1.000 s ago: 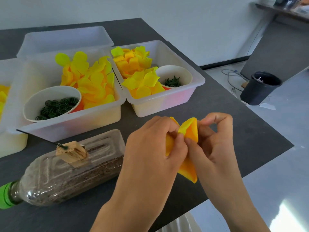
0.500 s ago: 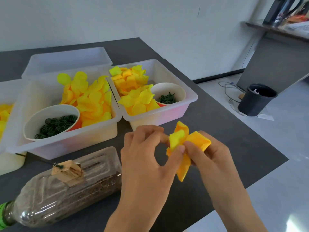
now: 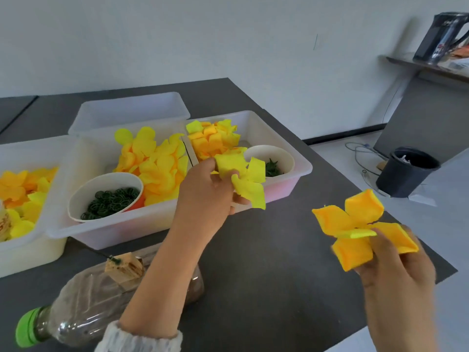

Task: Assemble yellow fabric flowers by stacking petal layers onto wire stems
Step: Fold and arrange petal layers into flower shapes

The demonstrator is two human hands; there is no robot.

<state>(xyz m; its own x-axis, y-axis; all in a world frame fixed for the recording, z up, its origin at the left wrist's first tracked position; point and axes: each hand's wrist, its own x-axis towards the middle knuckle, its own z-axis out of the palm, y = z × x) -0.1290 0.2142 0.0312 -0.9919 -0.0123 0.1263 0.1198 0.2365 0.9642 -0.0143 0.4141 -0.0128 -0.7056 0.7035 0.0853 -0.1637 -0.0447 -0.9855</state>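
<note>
**Two petal layers held, no stem in them yet**

At the centre of the head view, the left hand [image 3: 210,191] pinches a pale yellow petal layer [image 3: 245,177] between thumb and curled fingers, just in front of the right bin [image 3: 299,163]. Toward the lower right of the frame, the right hand [image 3: 396,273] holds an orange petal layer [image 3: 355,224] from below; its fingertips [image 3: 380,241] are curled round the lower petals, and the four petals spread open above them. The two layers are well apart.

I judge the work to be at an early stage: both layers are picked and separated, but they are not stacked, and I see no wire through either one. One thin dark wire [image 3: 101,254] lies at the lower left, its end at a small wooden block [image 3: 124,266] on top of a lying bottle [image 3: 101,308]; whether this is the stem for this flower I cannot tell.

Much material is left. The middle bin [image 3: 63,224] holds many yellow petals and a cup of dark green rings [image 3: 111,199], and the right bin holds more petals and a cup of green pieces [image 3: 272,168]. No finished flower is visible.
</note>
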